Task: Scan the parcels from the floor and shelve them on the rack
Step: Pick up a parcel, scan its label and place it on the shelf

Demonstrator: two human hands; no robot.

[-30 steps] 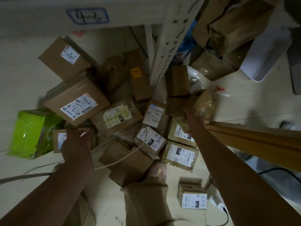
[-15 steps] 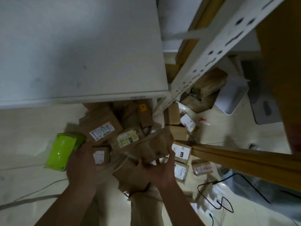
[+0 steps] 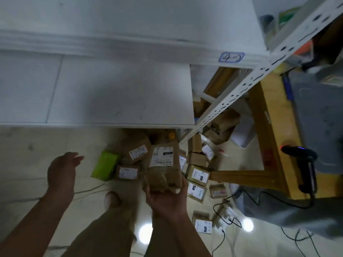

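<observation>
Head view is showing my right hand [image 3: 167,199] at lower centre, palm up, fingers curling under the near end of a brown parcel [image 3: 163,169] and gripping it. I am holding that parcel in the air over the pile, its white printed label facing up; its cardboard is creased and glossy tape is wrinkling across the near end. My left hand [image 3: 62,173] is hanging apart from it at lower left, fingers loose and holding nothing. My foot [image 3: 111,199] is standing between the two arms on pale, shiny floor tiles.

Beyond the held parcel, the floor parcels [image 3: 197,175] are lying crowded together, small brown boxes with white labels, and a bright green packet [image 3: 105,165] is lying at the left edge of the heap. Thin black cables [image 3: 228,206] are looping over the tiles at lower right.

Across the upper half, the flat white rack shelf [image 3: 111,93] is jutting out over part of the pile, and a perforated white upright [image 3: 232,101] is slanting down on the right. A blue-edged tag [image 3: 231,57] is sitting on the shelf edge above. At the right edge, a black scanner [image 3: 304,164] is resting on a wooden table [image 3: 259,175].
</observation>
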